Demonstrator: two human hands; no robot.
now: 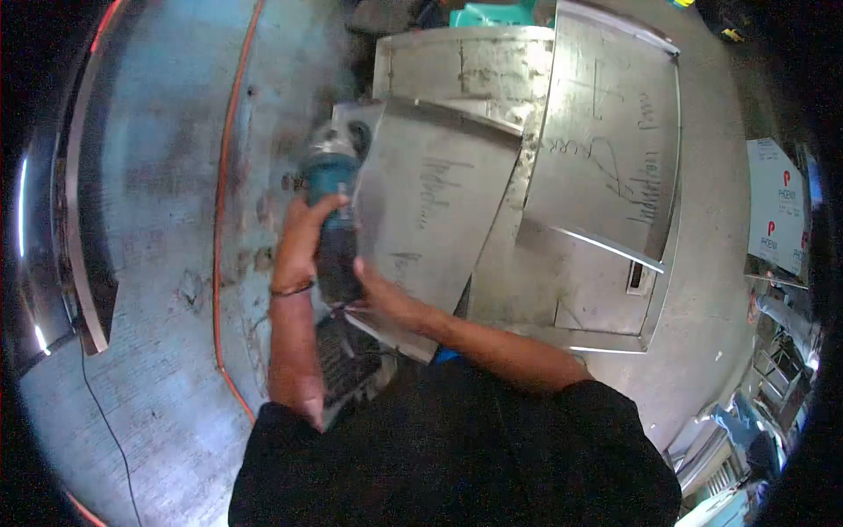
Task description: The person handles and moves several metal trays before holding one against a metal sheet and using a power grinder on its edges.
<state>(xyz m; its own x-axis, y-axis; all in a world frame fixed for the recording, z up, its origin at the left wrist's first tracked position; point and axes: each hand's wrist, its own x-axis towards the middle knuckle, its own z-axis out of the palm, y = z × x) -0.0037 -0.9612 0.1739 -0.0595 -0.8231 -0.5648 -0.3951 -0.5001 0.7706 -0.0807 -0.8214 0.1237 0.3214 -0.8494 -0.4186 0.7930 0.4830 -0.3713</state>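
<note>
Angle grinder (331,189) is left of the middle of the view, its metal head pointing away from the person, at the left edge of a marked metal sheet (439,202); blur hides whether it touches the metal. Nearest is the person's black shirt (465,448), with both forearms reaching forward from it. The right hand (382,294) is at the dark rear part of the tool, its fingers blurred, so how tightly they close cannot be told. Farther up, the left hand (307,233) is wrapped around the teal body, thumb across it, and a dark band (292,289) circles that wrist. The marked metal sheet lies at a slant, dark handwriting across it. Just right of it, a second metal sheet (615,140), also written on, rests on a wide metal panel (518,290) with raised edges. On the left, an orange hose (221,202) runs lengthwise over the bluish floor (167,263), and a thin black cable (112,430) curves farther left. Well to the right stands a sheet printed "PHOENIX" (777,206). A green object (493,14) sits beyond the wide metal panel, cut off by the top edge.
</note>
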